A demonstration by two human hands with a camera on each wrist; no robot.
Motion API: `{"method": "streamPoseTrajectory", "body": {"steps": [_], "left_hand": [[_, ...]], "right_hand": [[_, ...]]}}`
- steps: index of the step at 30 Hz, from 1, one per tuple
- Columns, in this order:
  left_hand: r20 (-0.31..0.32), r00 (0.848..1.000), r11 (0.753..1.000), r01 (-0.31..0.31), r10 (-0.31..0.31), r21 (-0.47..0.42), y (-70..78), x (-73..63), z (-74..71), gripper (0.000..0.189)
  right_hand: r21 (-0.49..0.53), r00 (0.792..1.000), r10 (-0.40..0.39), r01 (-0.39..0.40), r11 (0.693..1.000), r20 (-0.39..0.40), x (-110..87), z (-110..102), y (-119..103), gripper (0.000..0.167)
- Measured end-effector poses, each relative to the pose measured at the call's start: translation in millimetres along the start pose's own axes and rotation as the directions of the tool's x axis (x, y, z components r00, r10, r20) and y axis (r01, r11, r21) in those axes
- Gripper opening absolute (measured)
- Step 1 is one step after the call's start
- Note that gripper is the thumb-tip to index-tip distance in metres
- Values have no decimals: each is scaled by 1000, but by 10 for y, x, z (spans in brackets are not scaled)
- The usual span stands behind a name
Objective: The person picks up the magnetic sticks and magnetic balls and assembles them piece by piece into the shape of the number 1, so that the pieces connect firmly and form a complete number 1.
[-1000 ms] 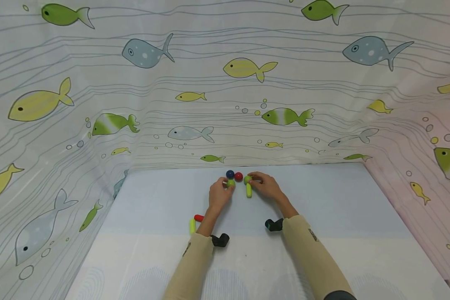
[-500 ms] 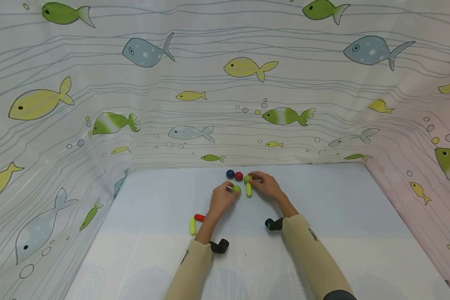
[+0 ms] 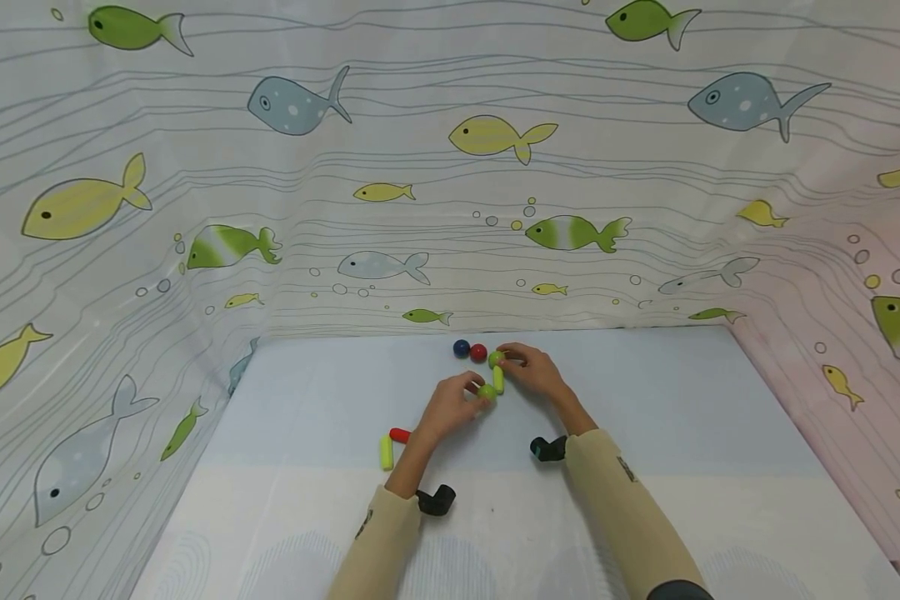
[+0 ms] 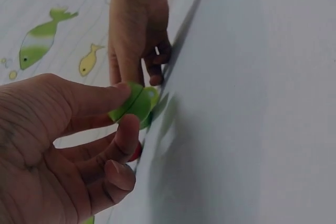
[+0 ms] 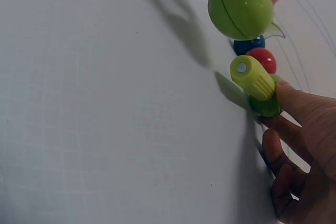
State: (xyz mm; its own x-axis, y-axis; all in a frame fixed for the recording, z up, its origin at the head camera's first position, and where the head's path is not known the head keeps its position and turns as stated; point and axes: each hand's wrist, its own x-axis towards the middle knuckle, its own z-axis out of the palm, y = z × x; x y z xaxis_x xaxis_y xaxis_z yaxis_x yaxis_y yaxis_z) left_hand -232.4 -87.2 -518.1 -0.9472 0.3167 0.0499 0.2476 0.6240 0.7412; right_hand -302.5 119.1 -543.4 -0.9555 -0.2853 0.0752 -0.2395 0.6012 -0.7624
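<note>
My left hand (image 3: pixel 453 406) pinches a green ball (image 5: pixel 240 11) between thumb and fingertips; a dark seam line runs round it. My right hand (image 3: pixel 531 368) holds a second green ball (image 5: pixel 269 104) at the back of the table. From that ball a yellow-green toy rod (image 5: pixel 254 80) sticks out towards me, showing a pale round disc at its end. In the head view the left ball is close to the rod's near end. A red ball (image 3: pixel 478 352) and a dark blue ball (image 3: pixel 461 348) sit side by side just left of the right hand.
Another yellow-green rod (image 3: pixel 386 452) and a red rod (image 3: pixel 400 435) lie on the white table (image 3: pixel 307 400), by the left forearm, which partly covers the red one. A fish-patterned sheet (image 3: pixel 435 300) rises behind the table's back edge. Both wrists wear black cameras (image 3: pixel 548 449).
The left hand has drawn its green ball away from the blue ball, right and towards me, to near the rod's end. The right hand stays where it was.
</note>
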Motion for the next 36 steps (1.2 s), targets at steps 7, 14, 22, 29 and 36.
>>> {"method": "streamPoseTrajectory", "body": {"steps": [7, 14, 22, 29, 36], "left_hand": [[24, 1000, 1000, -16, 15, 16, 0, 18, 80, 28], [2, 1000, 998, 0, 0, 65, 48, 43, 151, 29], [-16, 1000, 996, 0, 2, 84, 57, 38, 208, 30], [-25, 999, 995, -17, 20, 103, 41, 46, 225, 28], [-27, 1000, 994, -2, 5, 110, 58, 32, 217, 30]], "right_hand": [[23, 1000, -5, 6, 1000, -5, 4, 10, 11, 34], [39, 1000, -22, 23, 999, -12, 13, 9, 12, 33], [21, 1000, -22, 22, 1000, -8, 13, 6, 16, 34], [19, 1000, -17, 17, 1000, -4, 19, 13, 20, 35], [52, 998, -47, 48, 997, -29, -14, -2, 47, 37]]}}
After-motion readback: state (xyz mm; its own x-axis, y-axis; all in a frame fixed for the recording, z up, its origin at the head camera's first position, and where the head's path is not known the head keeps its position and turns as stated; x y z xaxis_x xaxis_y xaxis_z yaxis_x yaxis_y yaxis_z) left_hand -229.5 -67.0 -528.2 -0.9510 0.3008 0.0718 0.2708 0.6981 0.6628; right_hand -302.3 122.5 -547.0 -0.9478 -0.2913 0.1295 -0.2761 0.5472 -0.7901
